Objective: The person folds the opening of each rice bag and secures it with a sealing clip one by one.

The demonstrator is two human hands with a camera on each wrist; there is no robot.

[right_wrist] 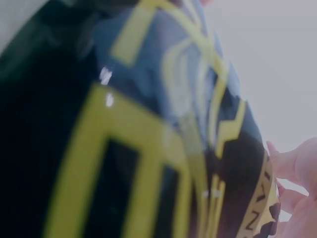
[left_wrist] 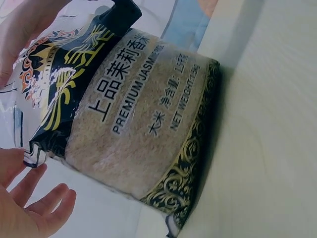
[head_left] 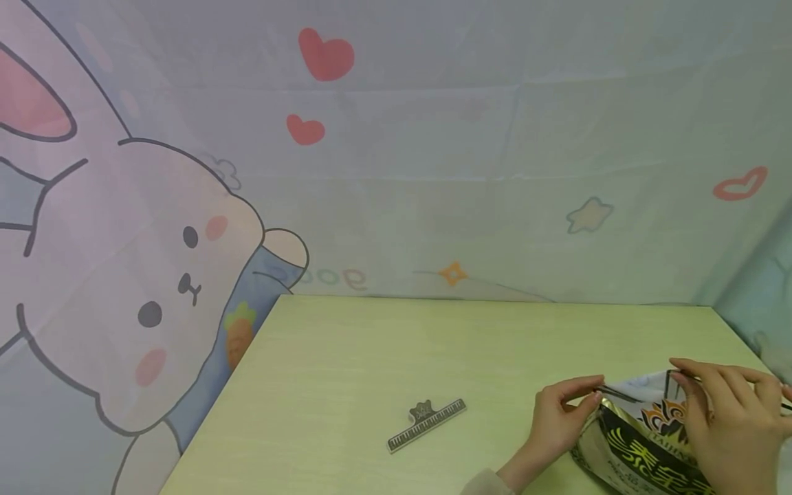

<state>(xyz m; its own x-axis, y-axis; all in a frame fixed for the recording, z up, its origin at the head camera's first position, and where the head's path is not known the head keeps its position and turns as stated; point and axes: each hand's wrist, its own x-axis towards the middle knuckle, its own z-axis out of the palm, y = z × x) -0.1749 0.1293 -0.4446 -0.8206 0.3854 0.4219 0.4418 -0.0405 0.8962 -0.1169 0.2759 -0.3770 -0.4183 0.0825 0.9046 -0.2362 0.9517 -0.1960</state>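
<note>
A bag of jasmine rice stands at the table's right front, its clear window showing grains under a black band with gold lettering. My left hand pinches the left end of the bag's upper edge between thumb and fingers. Higher on the other side, my right hand grips the same upper edge, which is folded and creased. The right wrist view is filled by the bag's black and yellow print, very close and blurred. Left of the hands lies a clip with a piano-keyboard pattern.
The pale wooden table runs back to a cloth backdrop printed with hearts, stars and a large rabbit. The same cloth hangs along the table's right side, close beyond the right hand.
</note>
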